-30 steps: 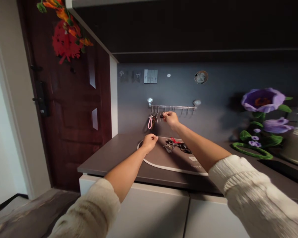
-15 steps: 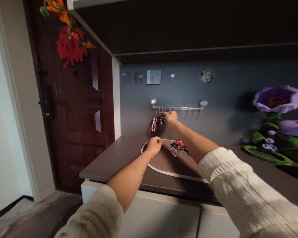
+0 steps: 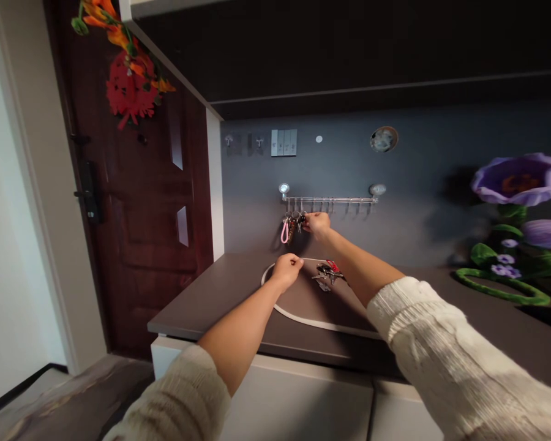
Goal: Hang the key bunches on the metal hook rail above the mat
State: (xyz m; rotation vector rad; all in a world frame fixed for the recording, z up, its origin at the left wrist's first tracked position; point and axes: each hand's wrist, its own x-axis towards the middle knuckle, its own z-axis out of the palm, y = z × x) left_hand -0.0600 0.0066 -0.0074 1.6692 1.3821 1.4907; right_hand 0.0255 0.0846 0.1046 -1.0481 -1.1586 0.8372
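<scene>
My right hand is at the clear hook rail on the wall, its fingertips closed on a bunch of keys below one of the left hooks. To the left of it hang more keys, one set with a pink strap. Lower down, my left hand hovers over the counter with its fingers curled and thumb against them. Whatever may be in it is hidden. Several loose keys, with something red among them, lie on the white-edged mat under my right forearm.
Dark red door at left, with orange flowers in front of it. On the wall are switches and small hooks. A purple flower decoration stands at right. The cabinet overhangs the counter.
My right hand has dropped slightly below the rail, and the key bunch at its fingertips shows more clearly beside the others. My left hand has hardly moved.
</scene>
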